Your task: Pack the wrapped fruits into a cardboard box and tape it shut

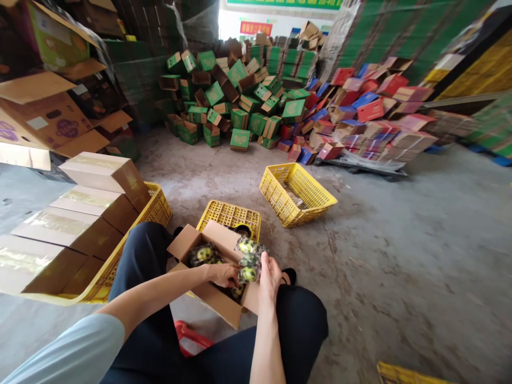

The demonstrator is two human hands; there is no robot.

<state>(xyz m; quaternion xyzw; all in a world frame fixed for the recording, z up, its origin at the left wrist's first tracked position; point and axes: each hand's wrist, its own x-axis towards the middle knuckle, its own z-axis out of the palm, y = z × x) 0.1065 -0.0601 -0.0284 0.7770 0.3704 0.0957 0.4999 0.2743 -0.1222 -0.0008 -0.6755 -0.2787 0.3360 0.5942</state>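
An open cardboard box (218, 305) sits between my knees, its flaps folded outward. Inside lie clear plastic packs of round yellow-green pieces (203, 254) with dark spots, apparently fruit. My right hand (271, 274) is closed on the edge of a similar clear pack of yellow-green fruit (250, 260), held above the box's right side. Over the box opening is my left hand (224, 274), fingers curled downward beside that pack. What its fingertips hold, if anything, is hidden. Behind the box, a roll of tape (243, 230) rests on an upturned yellow crate (230, 213).
On my left, closed cardboard boxes (66, 218) fill a yellow crate (160, 205). Another yellow crate (298, 194) stands ahead on the concrete floor. Heaps of green cartons (240, 138) and red and blue cartons (370, 109) lie farther back. Something red (192, 337) shows beneath me.
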